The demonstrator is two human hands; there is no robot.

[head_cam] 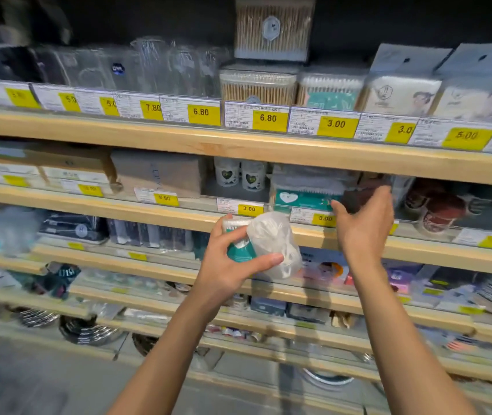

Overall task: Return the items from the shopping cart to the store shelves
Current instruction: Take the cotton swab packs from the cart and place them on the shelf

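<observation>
The left hand (232, 259), at centre frame, grips two items together: a teal-and-white box of cotton swabs (238, 244) and a crinkled translucent white plastic packet (274, 244), fingers curled round both. Neither item is shelved yet; both are in front of the wooden shelf edge (178, 209) carrying the yellow 3.00 price tags (249, 209).

The right hand (364, 223), right of centre, reaches onto that same shelf. Its fingers close on a dark brown pack (358, 196), just beside a stack of matching teal-labelled swab boxes (304, 196). Whether the pack is being placed or only moved cannot be told.

Judged progress: mid-task. One item is at the shelf and two are still to be returned. The shopping cart is not in view, so the remaining count is unknown.
</observation>
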